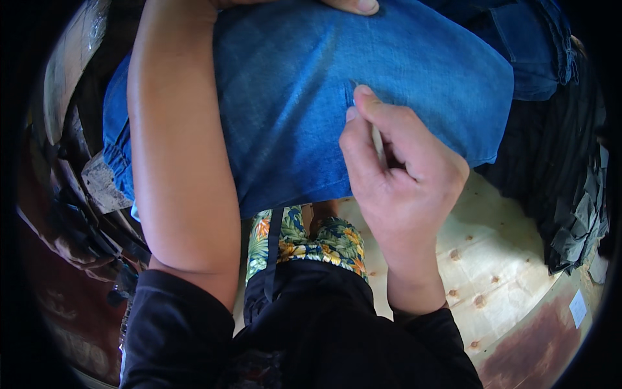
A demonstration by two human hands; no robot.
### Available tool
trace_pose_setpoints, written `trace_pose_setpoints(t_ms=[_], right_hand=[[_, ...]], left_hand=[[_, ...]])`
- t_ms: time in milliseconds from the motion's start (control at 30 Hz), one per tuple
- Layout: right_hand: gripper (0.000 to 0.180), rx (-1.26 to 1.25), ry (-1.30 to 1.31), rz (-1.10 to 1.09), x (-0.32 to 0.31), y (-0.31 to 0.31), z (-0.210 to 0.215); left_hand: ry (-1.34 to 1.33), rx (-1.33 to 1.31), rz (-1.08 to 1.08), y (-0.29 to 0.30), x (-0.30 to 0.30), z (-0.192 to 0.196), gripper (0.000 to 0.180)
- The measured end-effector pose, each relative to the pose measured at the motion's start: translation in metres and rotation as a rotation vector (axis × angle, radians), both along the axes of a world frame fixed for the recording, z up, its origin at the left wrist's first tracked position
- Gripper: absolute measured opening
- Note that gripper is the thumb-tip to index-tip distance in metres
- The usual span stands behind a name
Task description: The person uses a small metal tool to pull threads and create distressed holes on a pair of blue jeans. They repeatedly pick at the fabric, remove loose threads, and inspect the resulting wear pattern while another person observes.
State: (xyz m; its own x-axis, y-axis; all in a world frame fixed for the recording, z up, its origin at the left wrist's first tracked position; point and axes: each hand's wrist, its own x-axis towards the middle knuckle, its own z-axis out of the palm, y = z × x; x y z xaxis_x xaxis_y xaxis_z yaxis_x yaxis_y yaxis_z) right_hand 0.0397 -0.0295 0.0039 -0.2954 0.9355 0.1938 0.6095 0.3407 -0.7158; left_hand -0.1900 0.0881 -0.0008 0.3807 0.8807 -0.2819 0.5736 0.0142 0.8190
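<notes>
Blue denim (291,123), a faded garment piece, lies spread in front of me. My right hand (408,162) is closed around a slim, pale, stick-like tool (378,144), whose thin dark tip meets the denim next to a short dark mark (348,94). Its exact kind I cannot make out. At the upper edge, the thumb of my left hand (355,5) lies stretched out on the denim; its other fingers are cut off by the picture's edge. My left forearm crosses the cloth's left side.
More folded denim (528,48) lies at the far right, above a stack of dark cloth (544,168). Below the denim is a pale board with brown knots (479,253). A small white paper (578,308) is at the lower right. Cluttered dark material fills the left side.
</notes>
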Motion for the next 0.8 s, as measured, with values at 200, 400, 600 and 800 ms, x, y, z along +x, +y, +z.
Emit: trace_pose_setpoints(t_ms=[200,400,600,800], right_hand=[[0.01,-0.216,-0.046,-0.044,0.001,-0.007,0.02],[0.003,-0.233,-0.068,-0.06,0.008,-0.018,0.027],[0.031,-0.578,0.269,-0.259,0.025,-0.014,0.022],[0.044,-0.334,0.244,-0.067,0.035,-0.033,-0.001]], left_hand=[[0.015,-0.15,0.039,0.009,0.009,0.011,0.039],[0.038,-0.144,0.057,0.009,0.008,0.005,0.039],[0.041,-0.034,-0.022,0.005,-0.01,0.006,0.046],[0.364,0.612,0.6,-0.117,0.028,0.019,0.042]])
